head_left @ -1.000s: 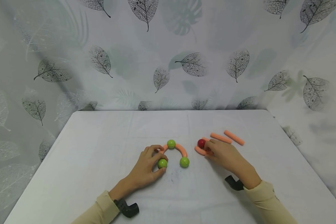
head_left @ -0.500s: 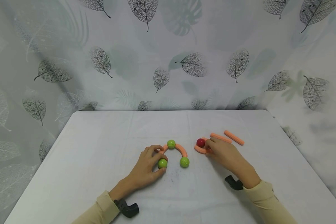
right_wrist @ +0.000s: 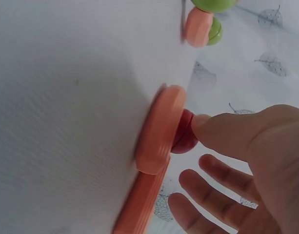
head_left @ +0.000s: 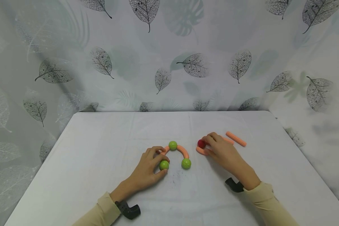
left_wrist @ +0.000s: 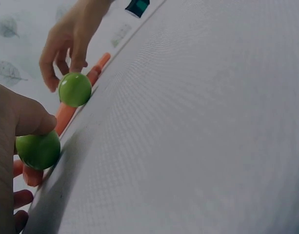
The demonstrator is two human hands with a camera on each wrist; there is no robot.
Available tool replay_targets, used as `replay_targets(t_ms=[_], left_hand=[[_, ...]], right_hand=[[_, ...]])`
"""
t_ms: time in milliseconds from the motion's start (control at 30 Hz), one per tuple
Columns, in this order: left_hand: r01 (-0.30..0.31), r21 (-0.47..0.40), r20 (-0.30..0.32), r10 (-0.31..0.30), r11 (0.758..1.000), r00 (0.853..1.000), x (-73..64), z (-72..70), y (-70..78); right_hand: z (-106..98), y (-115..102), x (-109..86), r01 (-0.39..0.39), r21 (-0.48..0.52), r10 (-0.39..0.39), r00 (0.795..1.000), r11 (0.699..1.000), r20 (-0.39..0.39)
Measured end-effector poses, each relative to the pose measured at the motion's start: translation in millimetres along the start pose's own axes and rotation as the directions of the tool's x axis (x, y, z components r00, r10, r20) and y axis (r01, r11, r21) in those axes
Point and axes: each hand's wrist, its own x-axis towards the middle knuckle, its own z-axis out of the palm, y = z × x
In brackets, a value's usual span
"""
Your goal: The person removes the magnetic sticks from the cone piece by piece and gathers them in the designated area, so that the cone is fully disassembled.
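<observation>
Leaf-printed cloth [head_left: 214,37] hangs behind the white table [head_left: 115,131] I'm viewing. I see the left hand [head_left: 148,171] pinching a green ball [head_left: 164,165] between thumb and finger, at the near left end of an arch; two curved orange sticks [head_left: 183,152] run from a top ball [head_left: 172,145], and a third ball [head_left: 186,163] ends the right side. The right hand [head_left: 224,153] pinches a red ball [head_left: 201,144] just beside a bent stick [head_left: 201,151]. Straight sticks [head_left: 236,139] lie beyond it. Any marks on the black wrist mounts [head_left: 128,211] are too small for me to read.
</observation>
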Motion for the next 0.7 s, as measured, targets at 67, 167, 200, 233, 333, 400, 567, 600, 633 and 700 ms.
replay_targets(t_ms=[67, 167, 200, 233, 333, 400, 567, 600, 633, 700], left_hand=[[0.002, -0.004, 0.003, -0.002, 1.0, 1.0, -0.3, 0.0, -0.3], [-0.004, -0.004, 0.001, 0.004, 1.0, 1.0, -0.5, 0.2, -0.7], [-0.009, -0.001, -0.004, 0.009, 1.0, 1.0, -0.5, 0.2, -0.6], [-0.013, -0.003, -0.007, 0.013, 1.0, 1.0, -0.5, 0.1, -0.4], [-0.019, 0.001, -0.008, 0.019, 1.0, 1.0, -0.5, -0.1, 0.1], [-0.015, 0.0, -0.005, 0.015, 1.0, 1.0, -0.3, -0.1, 0.1], [-0.008, 0.006, 0.0, 0.008, 1.0, 1.0, -0.2, 0.0, 0.1], [-0.008, 0.006, 0.0, 0.008, 1.0, 1.0, -0.3, -0.1, 0.1], [-0.009, 0.006, 0.0, 0.009, 1.0, 1.0, -0.2, -0.3, 0.2], [-0.011, 0.005, 0.0, 0.011, 1.0, 1.0, -0.1, -0.5, 0.2]], right_hand=[[1.8, 0.0, 0.6, 0.011, -0.005, -0.011, 1.0, 1.0, 0.002], [3.6, -0.3, 1.1, 0.028, -0.013, -0.028, 0.999, 1.0, 0.019], [3.9, -0.4, 1.1, 0.035, -0.014, -0.035, 0.999, 0.999, 0.025], [4.1, -0.5, 1.1, 0.035, -0.012, -0.034, 0.999, 0.999, 0.032], [4.5, -0.5, 0.7, 0.035, -0.004, -0.035, 0.999, 0.999, 0.022], [4.0, -0.3, 0.3, 0.026, 0.0, -0.026, 1.0, 1.0, 0.002], [2.5, 1.7, 0.0, 0.004, 0.009, -0.004, 0.999, 1.0, -0.033], [2.1, 2.0, 0.0, 0.003, 0.012, -0.002, 0.999, 1.0, -0.033], [1.6, 2.1, 0.2, 0.002, 0.01, -0.002, 0.999, 1.0, -0.033], [0.4, 2.4, 0.5, 0.001, 0.009, -0.001, 1.0, 1.0, -0.029]])
